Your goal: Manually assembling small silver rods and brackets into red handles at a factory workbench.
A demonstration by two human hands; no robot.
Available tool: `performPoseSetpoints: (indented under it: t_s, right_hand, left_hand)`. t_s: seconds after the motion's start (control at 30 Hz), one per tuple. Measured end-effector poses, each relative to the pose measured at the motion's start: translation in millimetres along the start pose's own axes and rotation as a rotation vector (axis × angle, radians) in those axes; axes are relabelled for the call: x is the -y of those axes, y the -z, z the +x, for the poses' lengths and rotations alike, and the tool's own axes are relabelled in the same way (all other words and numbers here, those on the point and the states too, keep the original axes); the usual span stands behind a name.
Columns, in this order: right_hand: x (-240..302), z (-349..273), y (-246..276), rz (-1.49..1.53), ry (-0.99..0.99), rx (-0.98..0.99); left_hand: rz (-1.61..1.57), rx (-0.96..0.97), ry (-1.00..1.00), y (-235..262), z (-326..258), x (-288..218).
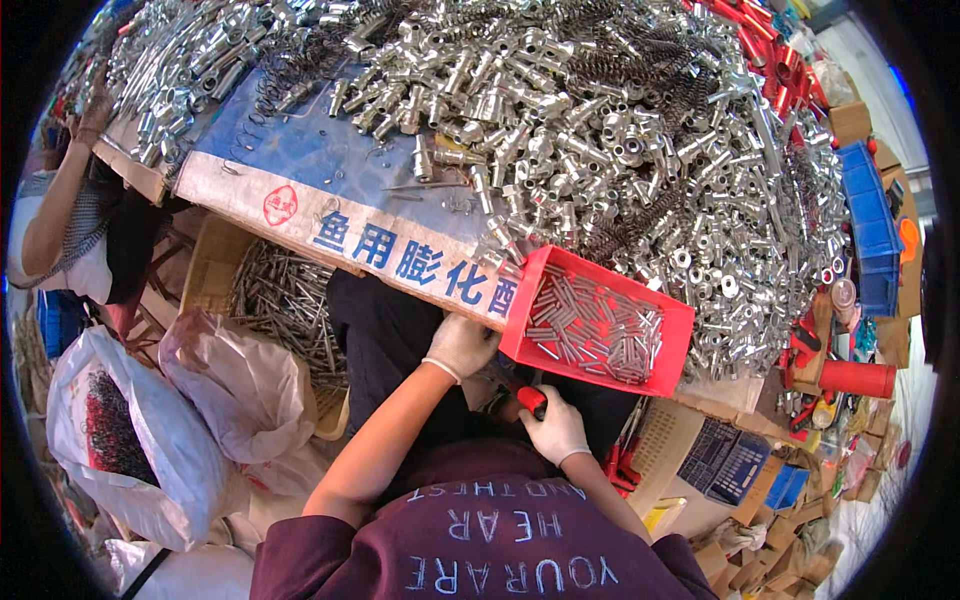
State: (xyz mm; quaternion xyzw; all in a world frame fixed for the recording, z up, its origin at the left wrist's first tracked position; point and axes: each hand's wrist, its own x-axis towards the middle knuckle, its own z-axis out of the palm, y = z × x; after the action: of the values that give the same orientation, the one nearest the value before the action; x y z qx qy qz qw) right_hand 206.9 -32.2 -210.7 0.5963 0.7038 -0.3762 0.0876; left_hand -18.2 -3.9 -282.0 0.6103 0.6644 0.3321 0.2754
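Note:
My left hand [460, 345], in a white glove, is closed at the table's front edge beside the red bin [672, 330]; what it grips is hidden. My right hand [555, 428], also gloved, is closed on a red-handled tool [531, 400] just below that bin. The red bin holds several small metal tubes [595, 328]. Behind it a big heap of shiny metal fittings [600, 130] and dark coil springs [625, 235] covers the table.
A basket of thin metal rods [285, 295] stands below the table at left, with white plastic bags [130, 430] nearby. Another person's arm [55, 215] reaches in at far left. Blue crates [870, 225], a red cylinder [855, 378] and cardboard boxes sit at right.

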Motion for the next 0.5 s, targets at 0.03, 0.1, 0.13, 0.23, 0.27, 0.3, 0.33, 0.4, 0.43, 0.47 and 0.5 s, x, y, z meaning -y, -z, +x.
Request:
performPoseSetpoints:
  t_s: [0.03, 0.1, 0.13, 0.23, 0.27, 0.3, 0.33, 0.4, 0.43, 0.47, 0.5]
  right_hand:
    - [1, 0, 4, 0.007, 0.017, -0.004]
    - [4, 1, 5, 0.016, 0.036, -0.007]
    - [6, 2, 3, -0.026, 0.038, -0.004]
    - [4, 9, -7, -0.097, 0.061, 0.003]
    - [2, 11, -10, -0.128, 0.081, 0.009]
    - [-1, 13, -12, -0.133, 0.054, 0.040]
    - [-2, 14, -14, -0.130, 0.062, 0.040]
    - [-7, 17, -17, -0.126, 0.075, 0.055]
    - [-7, 14, -15, -0.122, 0.071, 0.062]
    - [-7, 10, -11, -0.122, 0.051, 0.065]
    - [-7, 7, -8, -0.122, 0.031, 0.068]
  left_hand:
    - [-0.011, -0.008, -0.018, 0, 1, 0]
    - [-0.021, -0.016, -0.036, 1, 2, 0]
    - [0.012, 0.025, -0.026, 1, 4, 1]
    - [0.054, 0.058, -0.049, 2, 5, 0]
    - [0.061, 0.050, -0.080, 4, 6, -3]
    - [0.030, 0.092, -0.053, 4, 7, -6]
    - [0.037, 0.089, -0.051, 2, 6, -4]
    - [0.135, -0.083, -0.180, -4, 5, 0]
    - [0.100, -0.046, -0.150, -1, 4, -5]
    - [0.099, -0.037, -0.145, 2, 5, -8]
    - [0.098, 0.039, -0.084, 6, 6, -11]
